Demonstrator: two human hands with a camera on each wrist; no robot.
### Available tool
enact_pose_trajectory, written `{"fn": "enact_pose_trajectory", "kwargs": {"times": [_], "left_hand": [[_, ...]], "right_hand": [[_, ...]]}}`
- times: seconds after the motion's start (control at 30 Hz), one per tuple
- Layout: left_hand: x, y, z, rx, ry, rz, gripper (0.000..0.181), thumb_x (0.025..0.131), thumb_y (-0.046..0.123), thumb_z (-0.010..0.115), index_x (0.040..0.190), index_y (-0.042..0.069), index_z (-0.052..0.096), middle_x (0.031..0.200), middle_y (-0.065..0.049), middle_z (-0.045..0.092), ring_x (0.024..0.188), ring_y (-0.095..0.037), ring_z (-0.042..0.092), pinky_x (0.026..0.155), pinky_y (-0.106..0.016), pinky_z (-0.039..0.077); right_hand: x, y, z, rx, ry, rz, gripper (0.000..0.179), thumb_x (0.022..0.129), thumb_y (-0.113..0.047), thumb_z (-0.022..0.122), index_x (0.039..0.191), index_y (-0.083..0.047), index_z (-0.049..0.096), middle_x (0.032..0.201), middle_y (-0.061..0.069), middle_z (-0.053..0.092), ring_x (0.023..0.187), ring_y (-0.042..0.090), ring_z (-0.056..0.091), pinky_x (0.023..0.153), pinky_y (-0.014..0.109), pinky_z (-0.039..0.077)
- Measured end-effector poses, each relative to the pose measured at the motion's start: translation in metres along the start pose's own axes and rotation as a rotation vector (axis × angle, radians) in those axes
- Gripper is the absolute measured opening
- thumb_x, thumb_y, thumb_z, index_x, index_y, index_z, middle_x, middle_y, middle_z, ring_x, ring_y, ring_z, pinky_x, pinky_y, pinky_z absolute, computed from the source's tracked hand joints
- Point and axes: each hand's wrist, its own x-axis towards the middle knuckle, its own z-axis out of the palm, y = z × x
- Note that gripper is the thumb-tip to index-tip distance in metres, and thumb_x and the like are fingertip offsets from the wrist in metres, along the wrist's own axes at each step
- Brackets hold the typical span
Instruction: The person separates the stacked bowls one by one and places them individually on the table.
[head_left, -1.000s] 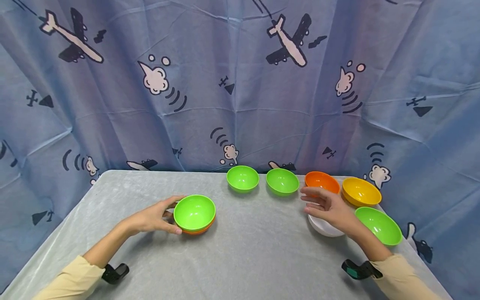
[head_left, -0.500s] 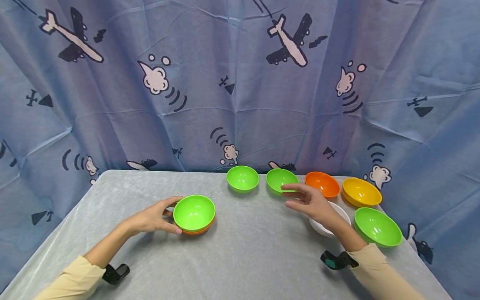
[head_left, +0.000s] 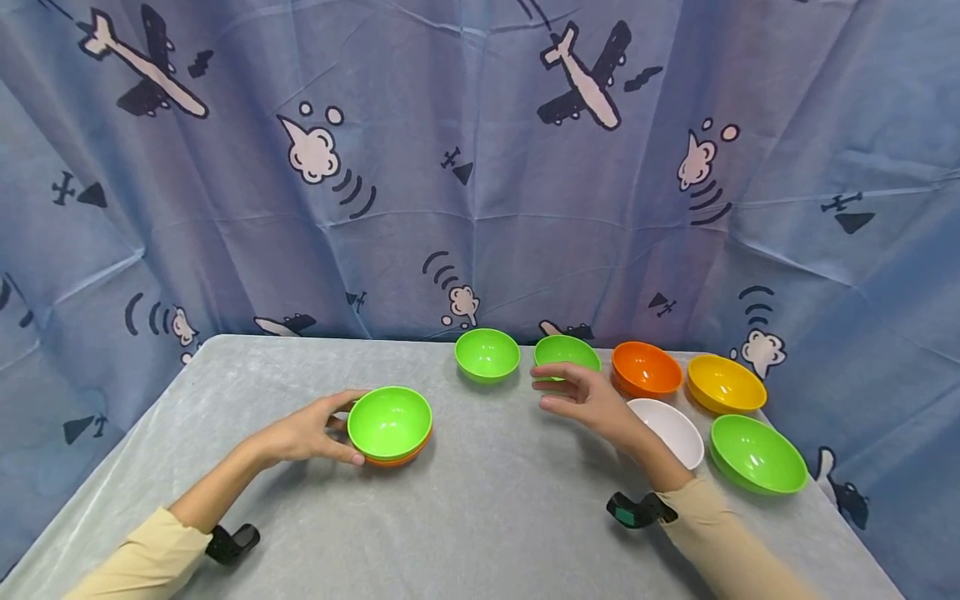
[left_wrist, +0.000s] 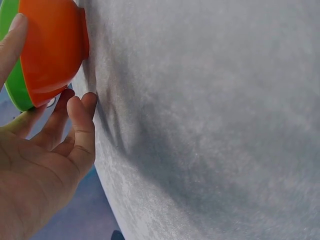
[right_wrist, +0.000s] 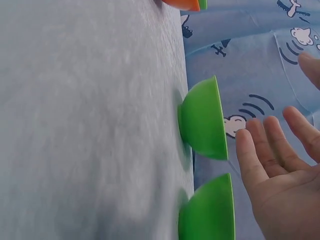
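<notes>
On the left of the table, my left hand (head_left: 311,429) grips a small stack of bowls, its thumb at the near side and fingers round the far side. A green bowl (head_left: 389,422) sits inside an orange bowl (left_wrist: 54,47), whose foot shows at the tabletop in the left wrist view. My right hand (head_left: 588,403) hovers over the table with fingers spread loosely and holds nothing. Just beyond it stands a second green bowl (head_left: 567,352), partly hidden by the fingers. Another green bowl (head_left: 487,356) stands to its left; both appear side-on in the right wrist view.
Toward the right stand an orange bowl (head_left: 647,369), a yellow bowl (head_left: 726,384), a white bowl (head_left: 670,429) partly behind my right forearm, and a larger green bowl (head_left: 757,454). A printed blue curtain (head_left: 480,183) hangs behind the grey-covered table (head_left: 465,517).
My right hand has moved left, from over the white bowl to in front of a back-row green bowl. My left hand keeps its grip on the stack and stays in place.
</notes>
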Motion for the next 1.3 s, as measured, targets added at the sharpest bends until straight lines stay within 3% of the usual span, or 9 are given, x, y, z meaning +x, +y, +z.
{"fn": "enact_pose_trajectory", "kwargs": {"times": [0.2,0.47,0.77,1.1,1.3], "left_hand": [[0.000,0.000,0.000,-0.001,0.001,-0.001,0.094,0.082,0.013,0.088,0.155,-0.003,0.032,0.144,-0.027,0.043,0.117,-0.039,0.059,0.097,-0.053,0.049],[0.000,0.000,0.000,-0.007,0.004,-0.016,0.095,0.082,0.013,0.088,0.155,-0.002,0.031,0.143,-0.027,0.044,0.120,-0.041,0.057,0.095,-0.051,0.051],[0.000,0.001,0.001,-0.001,0.001,-0.021,0.095,0.082,0.014,0.088,0.155,-0.002,0.031,0.143,-0.026,0.044,0.121,-0.043,0.056,0.096,-0.051,0.050],[0.000,0.002,0.001,0.005,-0.006,-0.014,0.095,0.083,0.014,0.088,0.156,-0.002,0.030,0.146,-0.028,0.042,0.124,-0.045,0.054,0.097,-0.052,0.049],[0.000,0.003,0.001,0.008,-0.008,-0.021,0.094,0.083,0.015,0.087,0.156,-0.002,0.030,0.146,-0.028,0.042,0.123,-0.044,0.055,0.097,-0.053,0.049]], "right_hand": [[0.010,0.004,0.012,0.039,-0.026,-0.020,0.049,0.097,-0.005,0.070,0.141,0.006,0.052,0.142,0.017,0.054,0.130,0.040,0.052,0.098,0.036,0.050],[0.022,0.006,0.028,0.105,-0.061,-0.062,0.049,0.096,-0.003,0.071,0.140,0.007,0.053,0.142,0.033,0.047,0.130,0.046,0.050,0.099,0.036,0.049],[0.038,0.006,0.050,0.161,-0.084,-0.103,0.049,0.094,0.002,0.071,0.138,0.012,0.051,0.141,0.036,0.047,0.128,0.058,0.043,0.100,0.037,0.049],[0.056,0.008,0.074,0.152,-0.111,-0.102,0.051,0.094,0.001,0.072,0.138,0.012,0.051,0.138,0.020,0.056,0.128,0.052,0.048,0.100,0.038,0.049],[0.062,0.009,0.086,0.160,-0.128,-0.100,0.053,0.092,0.000,0.074,0.139,0.010,0.052,0.139,0.020,0.055,0.129,0.052,0.047,0.102,0.041,0.047]]}}
